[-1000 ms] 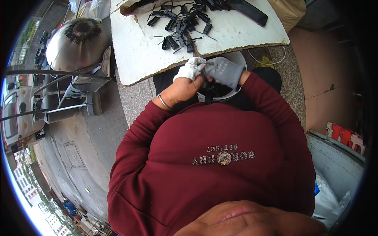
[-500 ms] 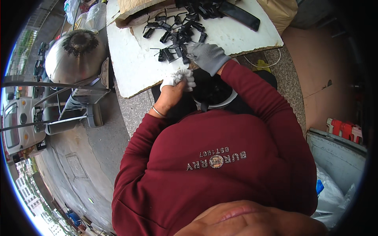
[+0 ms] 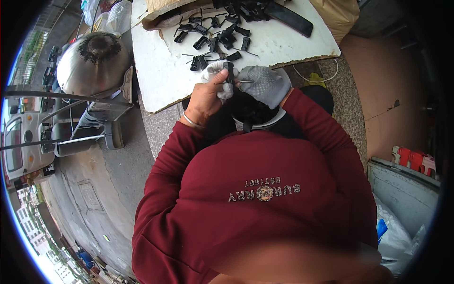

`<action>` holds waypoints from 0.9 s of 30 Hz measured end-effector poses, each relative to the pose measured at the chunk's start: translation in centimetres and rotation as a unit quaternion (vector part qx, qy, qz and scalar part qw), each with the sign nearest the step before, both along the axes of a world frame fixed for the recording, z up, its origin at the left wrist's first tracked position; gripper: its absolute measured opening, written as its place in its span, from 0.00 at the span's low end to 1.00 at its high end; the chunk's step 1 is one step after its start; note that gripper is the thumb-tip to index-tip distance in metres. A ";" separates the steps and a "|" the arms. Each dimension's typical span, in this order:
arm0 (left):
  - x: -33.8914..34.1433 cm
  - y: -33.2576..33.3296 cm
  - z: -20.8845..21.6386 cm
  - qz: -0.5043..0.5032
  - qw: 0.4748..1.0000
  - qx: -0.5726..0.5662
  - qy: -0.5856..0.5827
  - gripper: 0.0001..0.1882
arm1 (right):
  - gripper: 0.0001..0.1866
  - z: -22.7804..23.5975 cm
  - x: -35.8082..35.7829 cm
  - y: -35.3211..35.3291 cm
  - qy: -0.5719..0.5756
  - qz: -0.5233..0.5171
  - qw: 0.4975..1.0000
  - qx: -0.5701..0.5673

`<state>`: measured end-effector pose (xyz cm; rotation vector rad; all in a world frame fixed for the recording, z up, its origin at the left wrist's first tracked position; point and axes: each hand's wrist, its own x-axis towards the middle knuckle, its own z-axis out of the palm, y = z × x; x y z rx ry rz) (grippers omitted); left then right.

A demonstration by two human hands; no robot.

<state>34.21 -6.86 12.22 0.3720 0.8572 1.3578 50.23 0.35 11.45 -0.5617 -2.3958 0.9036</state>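
Note:
My left hand (image 3: 210, 87), in a white glove with the thumb bare, grips a small black plastic part (image 3: 230, 71) held upright at the table's near edge. Close by on its right, my right hand (image 3: 266, 85) in a grey dotted glove is closed on a thin metal rod (image 3: 245, 81) that points toward the part. Whether the rod touches the part I cannot tell. Several similar black parts with thin stems, such as one beside my left hand (image 3: 194, 64), lie scattered on the white tabletop (image 3: 161, 87). Below my hands, a bucket with a pale rim (image 3: 272, 124) has a dark inside.
A black phone-like slab (image 3: 289, 19) lies at the table's far right, next to a dense pile of black parts (image 3: 241, 9). An open brown paper bag (image 3: 165, 12) stands at the back. Left of the table is a rounded metal vessel (image 3: 92, 64); a white cable (image 3: 326, 78) loops at right.
My left hand has risen and now holds up a black part. My right hand has drawn back from the parts toward the right, and a thin rod shows in it.

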 end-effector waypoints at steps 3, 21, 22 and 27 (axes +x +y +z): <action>-0.7 -0.8 -1.5 -0.017 0.985 0.044 0.167 0.12 | 0.14 2.4 -0.2 -2.4 0.002 -0.061 0.998 0.005; -2.0 -3.1 -1.0 -0.050 0.938 0.124 0.320 0.10 | 0.17 2.4 -3.4 -1.8 -0.103 -0.012 0.949 -0.297; -2.0 -3.0 -1.1 -0.061 0.944 0.129 0.298 0.08 | 0.19 2.5 -3.6 -1.8 -0.162 0.016 0.933 -0.322; -2.9 -2.1 -1.6 -0.054 0.843 0.239 0.478 0.03 | 0.21 0.6 -4.4 -2.2 -0.109 0.000 0.922 -0.371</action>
